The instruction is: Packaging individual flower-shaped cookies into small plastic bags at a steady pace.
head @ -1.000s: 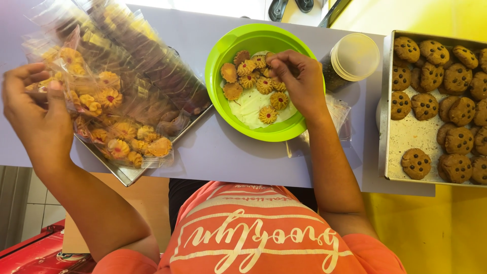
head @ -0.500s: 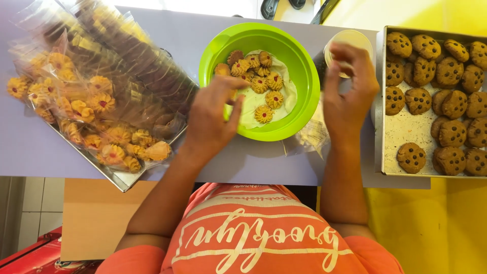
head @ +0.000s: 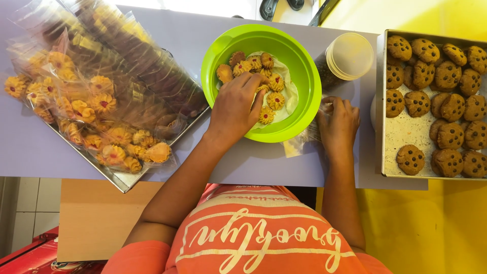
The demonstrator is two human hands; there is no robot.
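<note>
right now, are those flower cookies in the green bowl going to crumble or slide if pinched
Probably fragile: the flower cookies have thin ridged petals that could chip. Likely light, as the left hand reaches with fingertips only. They lie loose on paper in the green bowl, so they may slide.

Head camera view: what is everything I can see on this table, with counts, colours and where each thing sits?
green bowl: one, bright green, centre of the table
flower cookies: roughly ten, yellow with red centres, lying on white paper inside the green bowl
metal tray: one, silver, left side, tilted across the table edge
bagged cookies: many clear packets, yellow flower cookies and darker ones, piled on the metal tray
plastic jar: one, clear with a pale lid, right of the green bowl
baking tin: one, silver, far right
chocolate chip cookies: about twenty, brown, in the baking tin
clear bags: a few, see-through, under the right hand
left hand: in the green bowl, fingers on the flower cookies
right hand: resting on the clear bags
</note>
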